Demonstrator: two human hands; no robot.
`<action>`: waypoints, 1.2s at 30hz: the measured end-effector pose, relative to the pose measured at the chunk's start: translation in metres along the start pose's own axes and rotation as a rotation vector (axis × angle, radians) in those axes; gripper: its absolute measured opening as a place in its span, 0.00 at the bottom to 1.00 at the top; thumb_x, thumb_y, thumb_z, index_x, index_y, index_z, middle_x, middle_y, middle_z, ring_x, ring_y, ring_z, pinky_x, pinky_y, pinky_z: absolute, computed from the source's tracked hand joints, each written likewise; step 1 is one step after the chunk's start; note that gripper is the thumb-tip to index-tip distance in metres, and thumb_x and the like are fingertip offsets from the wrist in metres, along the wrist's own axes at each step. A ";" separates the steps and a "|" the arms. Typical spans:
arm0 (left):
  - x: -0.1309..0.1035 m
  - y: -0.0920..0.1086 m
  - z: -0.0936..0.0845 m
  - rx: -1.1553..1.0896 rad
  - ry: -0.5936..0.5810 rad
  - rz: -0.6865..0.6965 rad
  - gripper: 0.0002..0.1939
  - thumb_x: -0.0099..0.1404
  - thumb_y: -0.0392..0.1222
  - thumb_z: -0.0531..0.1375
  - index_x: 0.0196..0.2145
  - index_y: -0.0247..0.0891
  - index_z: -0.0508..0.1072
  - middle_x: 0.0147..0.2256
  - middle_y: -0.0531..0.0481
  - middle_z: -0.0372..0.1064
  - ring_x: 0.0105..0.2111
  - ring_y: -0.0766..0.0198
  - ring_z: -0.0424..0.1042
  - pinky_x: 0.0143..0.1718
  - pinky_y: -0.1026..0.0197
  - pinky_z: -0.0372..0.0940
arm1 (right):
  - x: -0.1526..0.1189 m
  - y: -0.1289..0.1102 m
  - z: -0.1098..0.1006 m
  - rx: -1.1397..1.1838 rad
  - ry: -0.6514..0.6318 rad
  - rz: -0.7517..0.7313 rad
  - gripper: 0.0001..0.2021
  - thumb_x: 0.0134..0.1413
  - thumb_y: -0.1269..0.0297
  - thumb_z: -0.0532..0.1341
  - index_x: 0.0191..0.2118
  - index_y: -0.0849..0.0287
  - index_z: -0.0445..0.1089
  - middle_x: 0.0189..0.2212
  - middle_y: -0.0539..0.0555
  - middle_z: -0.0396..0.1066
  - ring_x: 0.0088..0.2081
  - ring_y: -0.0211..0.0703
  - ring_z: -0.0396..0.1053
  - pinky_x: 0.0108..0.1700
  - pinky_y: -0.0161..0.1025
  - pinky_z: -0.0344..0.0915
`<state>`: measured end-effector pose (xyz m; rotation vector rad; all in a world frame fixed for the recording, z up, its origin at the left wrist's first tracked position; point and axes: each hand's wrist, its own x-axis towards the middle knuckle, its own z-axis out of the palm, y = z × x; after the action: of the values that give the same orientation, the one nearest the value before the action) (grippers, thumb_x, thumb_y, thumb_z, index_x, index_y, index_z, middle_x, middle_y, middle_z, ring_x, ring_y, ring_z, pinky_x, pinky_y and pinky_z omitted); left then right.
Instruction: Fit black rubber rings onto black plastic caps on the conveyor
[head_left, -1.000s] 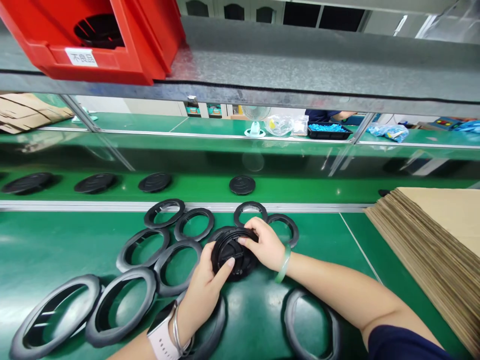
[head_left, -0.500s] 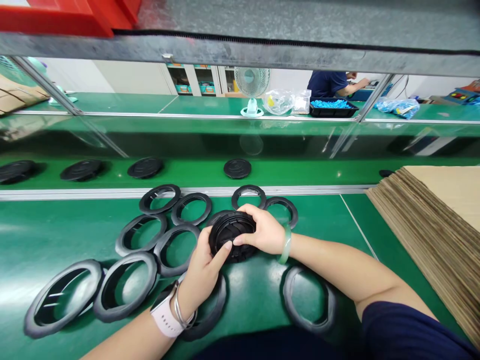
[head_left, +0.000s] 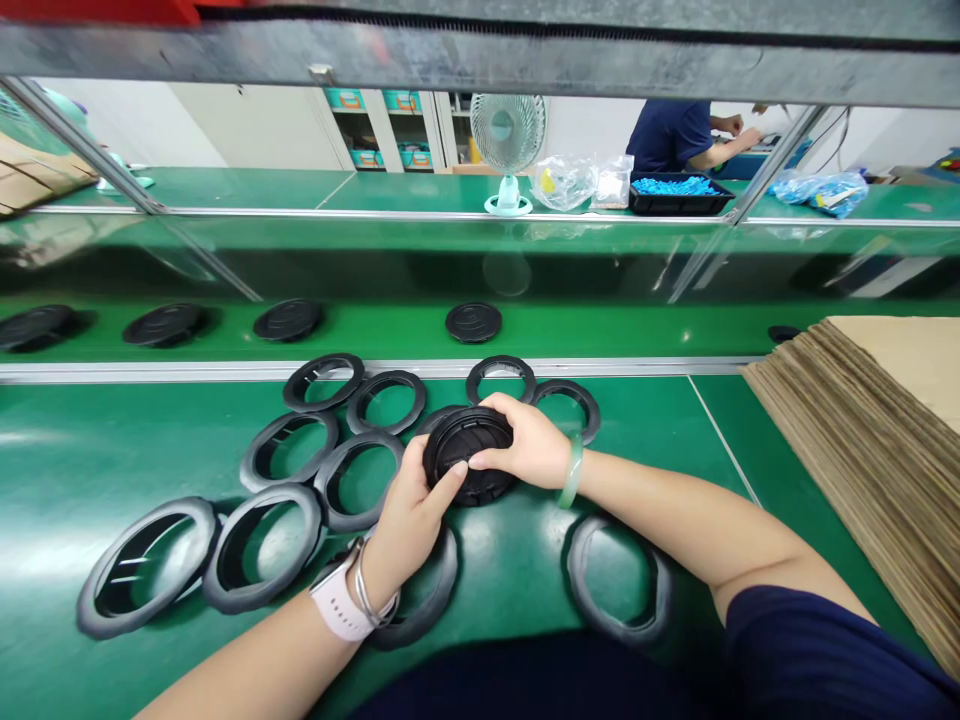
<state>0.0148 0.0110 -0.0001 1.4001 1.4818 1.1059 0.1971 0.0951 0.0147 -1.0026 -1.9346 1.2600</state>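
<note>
Both hands grip a round black plastic part (head_left: 474, 432), dish-shaped with a ribbed inside, above the green bench. My left hand (head_left: 409, 515) is closed around its left edge, thumb pressed on the inside. From the right, my right hand (head_left: 531, 450) clasps the other edge, its thumb tip close to the left one. Partly hidden behind the part is another black ring. Just below the hands lie a dark ring (head_left: 442, 590), partly covered by my left wrist, and a separate ring (head_left: 577, 575) to the right.
Several black rings (head_left: 262, 590) lie to the left on the bench (head_left: 45, 430). Round black parts (head_left: 472, 322) rest on the green strip behind a metal rail (head_left: 187, 371). Stacked cardboard (head_left: 855, 420) stands at right. Beyond are a fan (head_left: 508, 130) and a co-worker (head_left: 671, 135).
The view has tilted slightly, so the background sits higher in the picture. The round part stays between both hands and is turned a little, with the thumbs still on its inside.
</note>
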 end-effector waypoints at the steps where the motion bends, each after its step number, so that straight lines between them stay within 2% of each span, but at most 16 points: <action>1: 0.000 0.000 0.000 -0.067 -0.024 -0.031 0.21 0.69 0.56 0.59 0.54 0.43 0.64 0.53 0.45 0.69 0.56 0.52 0.68 0.57 0.50 0.64 | 0.002 0.001 -0.002 0.028 -0.006 -0.004 0.24 0.43 0.72 0.77 0.45 0.59 0.68 0.41 0.49 0.73 0.43 0.48 0.71 0.46 0.43 0.67; 3: 0.001 0.001 0.000 -0.284 -0.096 -0.121 0.23 0.70 0.59 0.56 0.55 0.43 0.61 0.52 0.43 0.72 0.53 0.49 0.72 0.52 0.47 0.69 | 0.008 0.002 -0.012 0.095 0.019 -0.028 0.23 0.44 0.66 0.77 0.44 0.60 0.68 0.40 0.50 0.73 0.43 0.50 0.72 0.47 0.44 0.68; 5: 0.003 0.002 0.000 -0.504 -0.161 -0.205 0.25 0.71 0.62 0.52 0.55 0.42 0.58 0.47 0.40 0.76 0.47 0.47 0.77 0.46 0.45 0.72 | 0.018 0.007 -0.037 0.101 0.172 -0.069 0.23 0.45 0.61 0.75 0.44 0.60 0.67 0.41 0.52 0.73 0.44 0.51 0.71 0.48 0.45 0.69; 7: 0.005 0.004 -0.001 -0.608 -0.178 -0.243 0.25 0.72 0.63 0.50 0.54 0.41 0.57 0.44 0.38 0.77 0.45 0.46 0.79 0.45 0.45 0.73 | 0.028 0.020 -0.074 -0.043 0.494 -0.102 0.23 0.50 0.59 0.72 0.48 0.61 0.66 0.45 0.56 0.71 0.47 0.53 0.70 0.51 0.46 0.69; 9: 0.008 0.007 -0.001 -0.634 -0.174 -0.260 0.25 0.72 0.63 0.49 0.54 0.40 0.57 0.45 0.36 0.78 0.45 0.46 0.79 0.45 0.46 0.72 | 0.035 0.044 -0.119 -0.318 0.831 -0.093 0.23 0.57 0.61 0.67 0.55 0.61 0.65 0.50 0.59 0.69 0.52 0.55 0.68 0.56 0.47 0.66; 10: 0.009 0.007 -0.001 -0.640 -0.176 -0.268 0.25 0.73 0.62 0.49 0.54 0.40 0.57 0.45 0.35 0.78 0.45 0.45 0.79 0.45 0.46 0.72 | 0.037 0.060 -0.142 -0.465 0.897 -0.064 0.23 0.59 0.64 0.65 0.58 0.61 0.64 0.53 0.60 0.67 0.55 0.55 0.66 0.60 0.48 0.63; 11: 0.009 0.007 -0.002 -0.645 -0.177 -0.273 0.25 0.73 0.62 0.49 0.54 0.40 0.57 0.45 0.35 0.78 0.45 0.45 0.79 0.45 0.46 0.72 | 0.039 0.077 -0.163 -0.593 0.868 -0.018 0.23 0.60 0.66 0.64 0.60 0.60 0.65 0.56 0.59 0.66 0.57 0.56 0.64 0.63 0.50 0.60; 13: 0.010 0.007 -0.002 -0.651 -0.177 -0.278 0.24 0.73 0.61 0.49 0.54 0.40 0.57 0.45 0.34 0.77 0.45 0.45 0.79 0.45 0.47 0.72 | 0.039 0.109 -0.194 -0.750 0.659 0.135 0.24 0.56 0.67 0.68 0.59 0.59 0.69 0.59 0.60 0.65 0.62 0.60 0.59 0.66 0.53 0.55; 15: 0.010 0.006 -0.002 -0.652 -0.176 -0.281 0.24 0.74 0.61 0.48 0.54 0.40 0.58 0.46 0.34 0.77 0.45 0.45 0.79 0.46 0.46 0.72 | 0.039 0.134 -0.210 -0.781 0.541 0.249 0.23 0.54 0.67 0.71 0.56 0.61 0.73 0.60 0.61 0.65 0.65 0.63 0.55 0.67 0.55 0.53; 19: 0.010 0.004 -0.001 -0.627 -0.185 -0.259 0.22 0.74 0.59 0.48 0.53 0.39 0.60 0.45 0.36 0.77 0.46 0.46 0.78 0.46 0.46 0.72 | 0.043 0.152 -0.208 -0.761 0.608 0.275 0.14 0.65 0.64 0.63 0.53 0.60 0.76 0.57 0.58 0.69 0.64 0.55 0.58 0.67 0.52 0.53; 22: 0.007 0.002 -0.002 -0.538 -0.216 -0.208 0.18 0.73 0.55 0.53 0.51 0.39 0.63 0.45 0.39 0.77 0.47 0.48 0.78 0.47 0.49 0.72 | 0.047 0.150 -0.201 -0.796 0.667 0.246 0.11 0.65 0.63 0.64 0.50 0.57 0.77 0.55 0.57 0.70 0.62 0.55 0.61 0.68 0.58 0.47; 24: 0.002 0.000 -0.004 -0.443 -0.280 -0.143 0.16 0.72 0.52 0.56 0.50 0.40 0.66 0.46 0.40 0.77 0.47 0.50 0.77 0.48 0.50 0.72 | 0.049 0.148 -0.198 -0.811 0.674 0.245 0.11 0.64 0.63 0.65 0.50 0.56 0.77 0.56 0.57 0.69 0.62 0.55 0.60 0.67 0.59 0.45; 27: -0.006 -0.001 -0.007 -0.162 -0.439 0.028 0.12 0.71 0.48 0.59 0.49 0.42 0.71 0.46 0.42 0.77 0.48 0.51 0.76 0.51 0.50 0.71 | 0.050 0.146 -0.194 -0.811 0.659 0.252 0.12 0.64 0.63 0.66 0.51 0.57 0.76 0.57 0.56 0.68 0.62 0.54 0.58 0.67 0.58 0.46; 30: -0.010 0.003 -0.005 0.202 -0.615 0.309 0.12 0.69 0.44 0.61 0.49 0.47 0.75 0.48 0.45 0.76 0.50 0.52 0.75 0.53 0.51 0.70 | 0.052 0.147 -0.192 -0.818 0.653 0.257 0.13 0.64 0.64 0.68 0.53 0.56 0.75 0.59 0.55 0.67 0.64 0.53 0.56 0.69 0.60 0.41; 33: -0.012 0.012 0.011 0.363 -0.788 0.551 0.16 0.68 0.40 0.61 0.53 0.48 0.72 0.52 0.47 0.75 0.54 0.54 0.73 0.55 0.52 0.70 | 0.057 0.151 -0.192 -0.808 0.645 0.271 0.14 0.63 0.64 0.68 0.54 0.53 0.75 0.60 0.53 0.66 0.65 0.52 0.54 0.70 0.60 0.38; 36: -0.013 0.020 0.038 0.412 -0.870 0.638 0.17 0.69 0.39 0.60 0.54 0.46 0.70 0.55 0.47 0.73 0.57 0.56 0.70 0.58 0.51 0.68 | 0.060 0.154 -0.193 -0.798 0.632 0.272 0.15 0.63 0.64 0.69 0.54 0.51 0.75 0.60 0.51 0.66 0.65 0.52 0.54 0.70 0.60 0.38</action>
<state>0.0578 0.0010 0.0071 2.3412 0.6378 0.3785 0.3631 0.2753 -0.0545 -1.8315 -1.8017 0.1581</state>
